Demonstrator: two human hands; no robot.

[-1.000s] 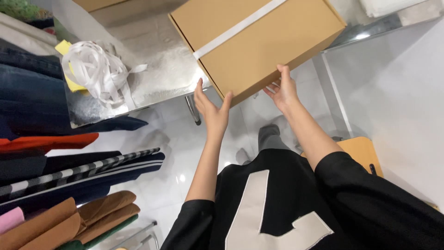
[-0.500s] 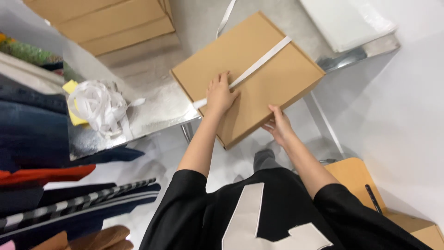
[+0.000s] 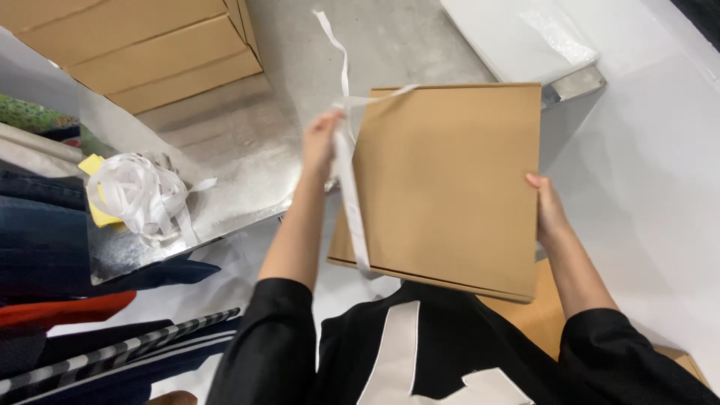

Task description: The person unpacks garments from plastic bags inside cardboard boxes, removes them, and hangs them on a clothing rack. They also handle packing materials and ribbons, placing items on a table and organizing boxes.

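A flat brown cardboard box [image 3: 450, 187] is held up in front of my chest, its near edge against my body. My right hand [image 3: 546, 210] grips its right edge. My left hand [image 3: 321, 142] is at the box's upper left edge, pinching a white strap [image 3: 346, 180] that has come loose from the box. The strap's free end curls up above the box and its lower part hangs down the left side.
A silver metal table [image 3: 247, 150] stands ahead, with a tangle of white straps [image 3: 139, 191] and a yellow item on its left. Stacked brown boxes [image 3: 135, 45] sit far left, a white flat package [image 3: 517, 37] far right. Folded clothes [image 3: 45, 247] lie at left.
The box has come off the table and turned toward my body. My left hand moved from the top of the box to its left edge and pulled the white strap loose.
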